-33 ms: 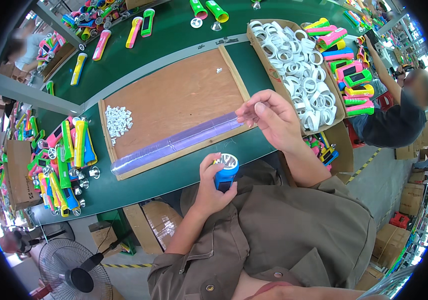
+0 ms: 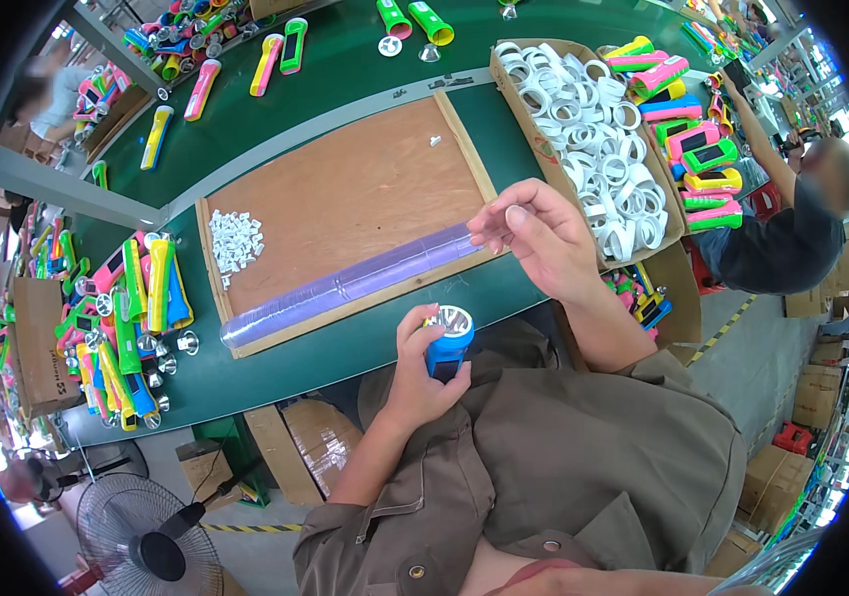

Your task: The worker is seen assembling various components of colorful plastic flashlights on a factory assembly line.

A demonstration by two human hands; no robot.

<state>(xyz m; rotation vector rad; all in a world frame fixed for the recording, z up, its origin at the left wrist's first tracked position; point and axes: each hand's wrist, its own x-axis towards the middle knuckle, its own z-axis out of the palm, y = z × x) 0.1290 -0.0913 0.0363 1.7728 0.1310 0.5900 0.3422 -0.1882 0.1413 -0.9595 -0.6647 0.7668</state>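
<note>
My left hand (image 2: 420, 372) is wrapped round a blue flashlight (image 2: 449, 348), held upright near my lap just off the table's front edge. Its silver reflector (image 2: 455, 320) faces up in the blue rim. Above the tray's front right corner is my right hand (image 2: 544, 238), its fingers curled in. Whatever may be between those fingertips is too small or clear to make out. Just beside them ends a long purple-tinted, film-wrapped roll (image 2: 355, 276), lying along the front of the wooden tray (image 2: 345, 189). Small white plastic pieces (image 2: 235, 241) are heaped at the tray's left.
A carton of white rings (image 2: 593, 139) stands right of the tray. Colourful flashlight bodies (image 2: 698, 154) lie beyond it; more flashlights (image 2: 137, 298) with loose reflectors are piled left. A fan (image 2: 151, 541) stands at lower left. Another person (image 2: 782, 233) sits at the right.
</note>
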